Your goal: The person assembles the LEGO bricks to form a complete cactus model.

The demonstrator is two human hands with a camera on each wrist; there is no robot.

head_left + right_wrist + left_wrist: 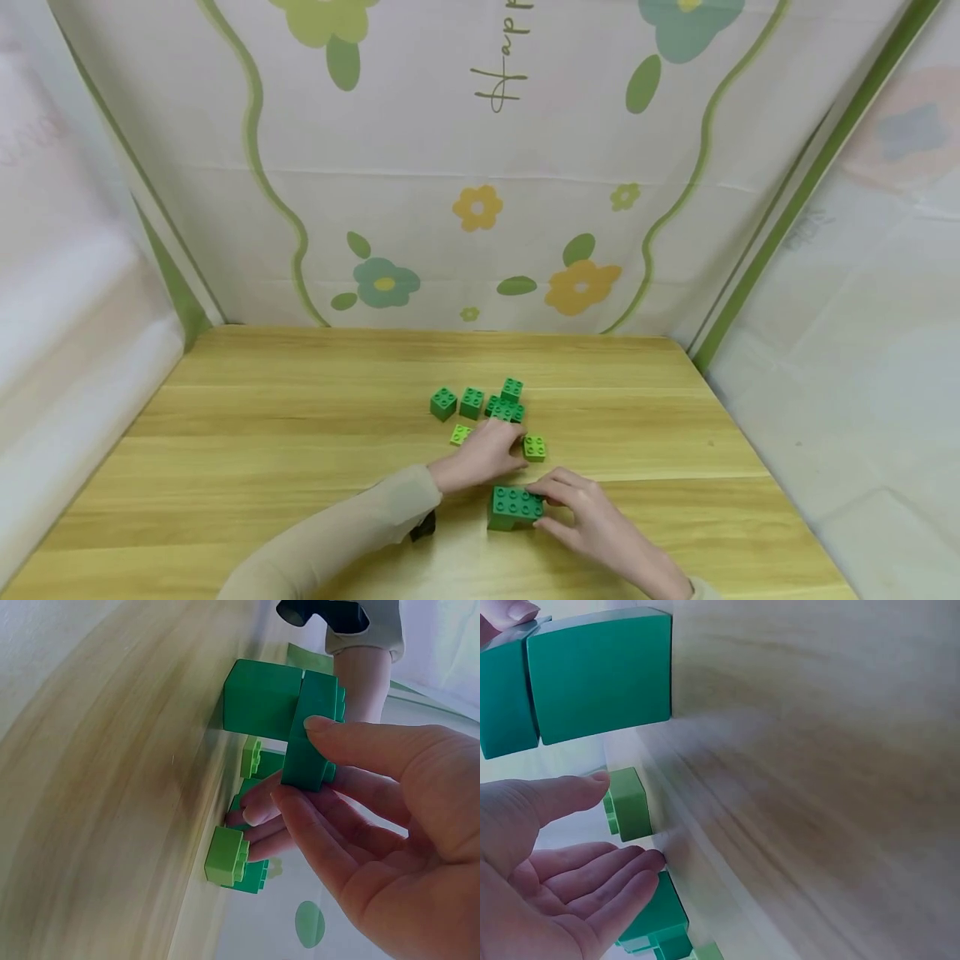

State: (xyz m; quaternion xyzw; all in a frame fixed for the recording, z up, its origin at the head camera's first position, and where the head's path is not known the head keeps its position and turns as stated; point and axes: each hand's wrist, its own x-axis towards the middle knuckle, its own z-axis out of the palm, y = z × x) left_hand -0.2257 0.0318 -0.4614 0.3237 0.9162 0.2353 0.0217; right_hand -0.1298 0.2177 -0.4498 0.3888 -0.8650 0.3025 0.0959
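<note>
Head view: right hand (588,518) pinches green brick stack (514,505); left hand (483,454), thumb and fingers apart, reaches beside lime brick (534,448). Advisable: stack steady, nearby green bricks (513,409) undisturbed.

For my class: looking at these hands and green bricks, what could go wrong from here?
The upper brick overhangs the lower block, and the right hand pinches that overhanging end; pressing down there might tip or loosen the pair.

The left hand reaches in close to the light green brick on its right and the green cluster beyond, so it might nudge either aside.
</note>
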